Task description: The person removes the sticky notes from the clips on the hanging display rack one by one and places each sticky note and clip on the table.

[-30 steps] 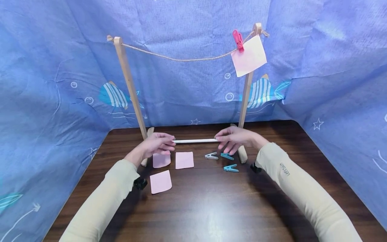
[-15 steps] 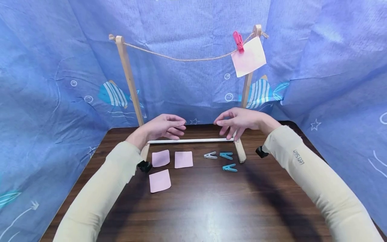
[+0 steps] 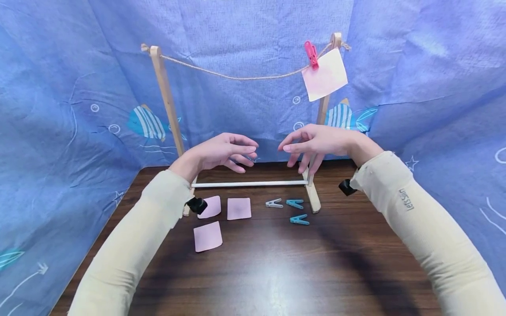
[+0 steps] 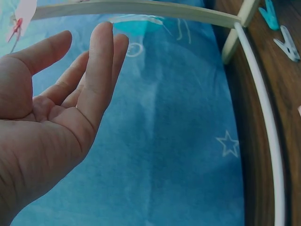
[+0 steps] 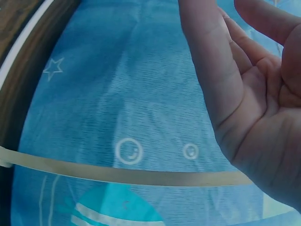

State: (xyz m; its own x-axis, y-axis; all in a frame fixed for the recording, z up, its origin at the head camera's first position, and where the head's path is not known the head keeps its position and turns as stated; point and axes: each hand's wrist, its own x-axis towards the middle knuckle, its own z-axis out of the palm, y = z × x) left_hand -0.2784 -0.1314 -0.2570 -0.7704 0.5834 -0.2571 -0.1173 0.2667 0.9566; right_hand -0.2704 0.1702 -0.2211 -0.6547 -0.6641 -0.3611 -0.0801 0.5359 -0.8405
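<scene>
My left hand [image 3: 227, 151] hovers above the white rod [image 3: 249, 184] at the rack's base, fingers loosely bent and nothing in them. Facing it from the right, my right hand [image 3: 320, 145] also hangs in the air, near the right post [image 3: 323, 107], and holds nothing. A twine line [image 3: 237, 78] sags between the two wooden posts. At its right end a red clothespin [image 3: 311, 55] clips a pale pink paper square [image 3: 326, 75]. In the left wrist view, the left palm [image 4: 47, 146] shows bare.
Several pink squares [image 3: 239, 208] lie on the dark wooden table [image 3: 253, 267], left of centre. Right of them are a grey-white clothespin [image 3: 274, 203] and two blue clothespins [image 3: 299, 219]. The left post [image 3: 166, 94] rises behind the left wrist. Blue fabric [image 3: 237, 26] surrounds the table.
Both hands have let go of the white rod and risen above it. The left hand has moved right as well. The line, squares and clothespins stay in place.
</scene>
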